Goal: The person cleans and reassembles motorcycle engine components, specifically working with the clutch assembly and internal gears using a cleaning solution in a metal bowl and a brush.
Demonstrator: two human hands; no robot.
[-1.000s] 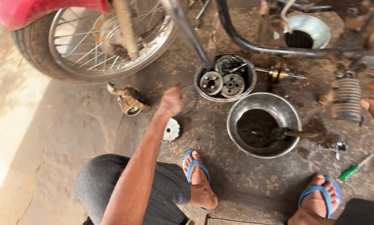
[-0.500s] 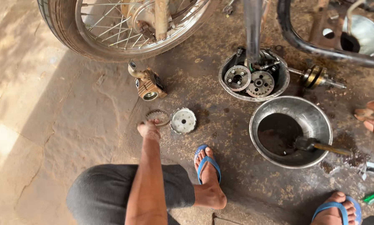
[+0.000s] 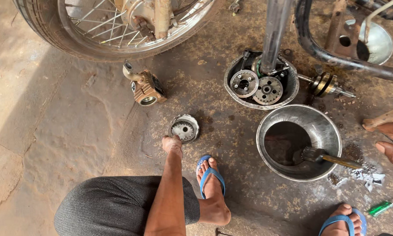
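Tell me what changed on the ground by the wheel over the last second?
The left hand drew back from beside the brass part toward the person's knee and now rests at the near edge of the round toothed metal disc. The thin ring seen beside that disc a moment ago is no longer visible. The steel bowl with the brush, the small pan of gears and the spoked wheel stayed put.

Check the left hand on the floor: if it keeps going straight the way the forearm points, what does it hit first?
Likely the round metal clutch part directly ahead of the left hand; the fingers look at or nearly at its rim. Contact unclear.
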